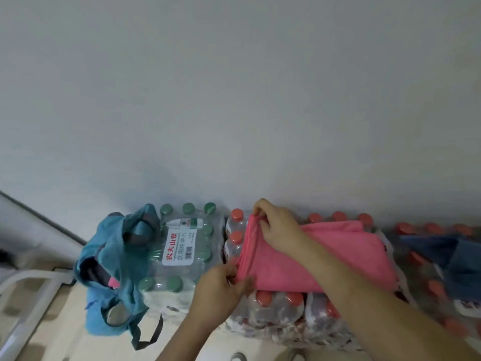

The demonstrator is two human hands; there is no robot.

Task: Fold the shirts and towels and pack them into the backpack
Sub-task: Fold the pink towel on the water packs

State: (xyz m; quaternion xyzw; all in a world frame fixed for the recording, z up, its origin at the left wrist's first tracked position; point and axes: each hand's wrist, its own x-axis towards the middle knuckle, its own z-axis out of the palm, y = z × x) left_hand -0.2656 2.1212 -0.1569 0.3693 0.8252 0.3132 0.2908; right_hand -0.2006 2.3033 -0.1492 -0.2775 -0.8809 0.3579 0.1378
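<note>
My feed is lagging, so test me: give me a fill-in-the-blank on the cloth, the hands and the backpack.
The left hand and right hand each pinch a cloth coloured ___.
That cloth lies on packs of bottles with ___ caps.
The blue backpack sits next to a bottle pack with ___ caps.
Missing words: pink; red; green.

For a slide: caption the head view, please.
Left hand and right hand pinch a pink cloth on red-capped bottle packs near a blue backpack.

One backpack (114,259), one pink cloth (328,256)
</note>
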